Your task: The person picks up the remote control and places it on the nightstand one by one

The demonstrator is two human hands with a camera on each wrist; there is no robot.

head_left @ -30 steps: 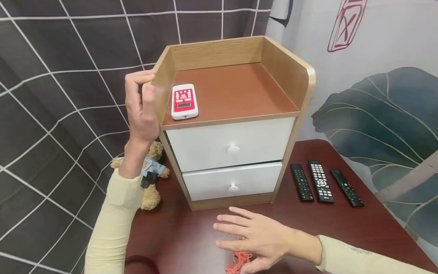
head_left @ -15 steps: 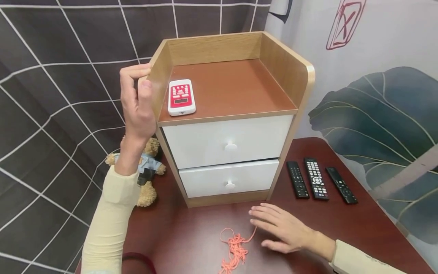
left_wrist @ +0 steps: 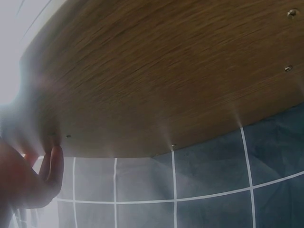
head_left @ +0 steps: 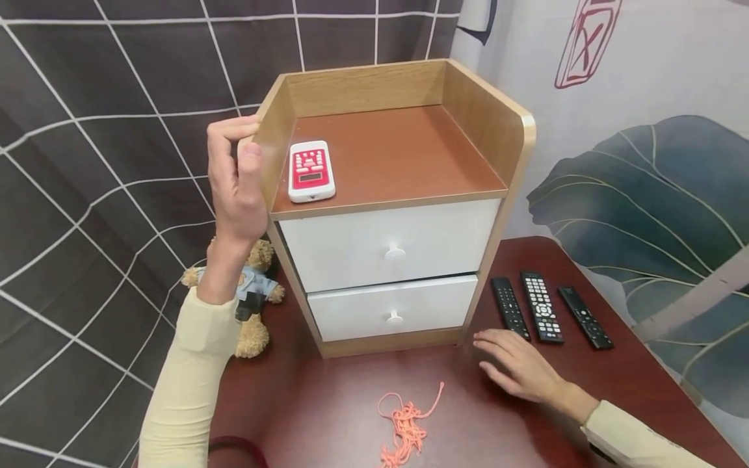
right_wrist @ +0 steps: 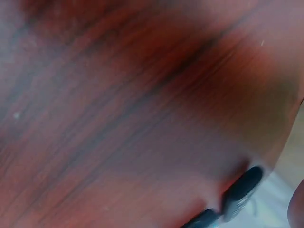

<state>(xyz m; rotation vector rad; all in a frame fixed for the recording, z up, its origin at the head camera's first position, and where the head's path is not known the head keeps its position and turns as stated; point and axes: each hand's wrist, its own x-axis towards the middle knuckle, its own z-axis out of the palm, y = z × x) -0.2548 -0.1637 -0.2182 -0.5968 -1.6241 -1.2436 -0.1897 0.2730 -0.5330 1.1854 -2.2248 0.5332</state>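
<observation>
In the head view, my left hand (head_left: pixel 235 185) grips the upper front of the left side panel (head_left: pixel 277 136) of a small wooden drawer cabinet (head_left: pixel 380 156), thumb and curled fingers on its edge. The left wrist view shows the panel's wood-grained outer face (left_wrist: pixel 156 80). My right hand (head_left: pixel 521 369) holds nothing, fingers relaxed, low over the dark red table (head_left: pixel 328 403) by the cabinet's front right corner. A tangle of orange string (head_left: pixel 406 426) lies on the table in front of the cabinet. Both white drawers (head_left: pixel 345 244) are pushed in, each with a round knob.
A white and red remote (head_left: pixel 311 170) lies on the cabinet top. Three black remotes (head_left: pixel 543 305) lie right of the cabinet. A teddy bear (head_left: pixel 253 335) is on the left, partly hidden by my forearm. Grid-patterned dark fabric (head_left: pixel 105 162) hangs behind and to the left.
My right hand has left the orange string and moved right, toward the black remotes; the string now lies fully in sight with one end trailing. My left hand keeps its grip on the panel.
</observation>
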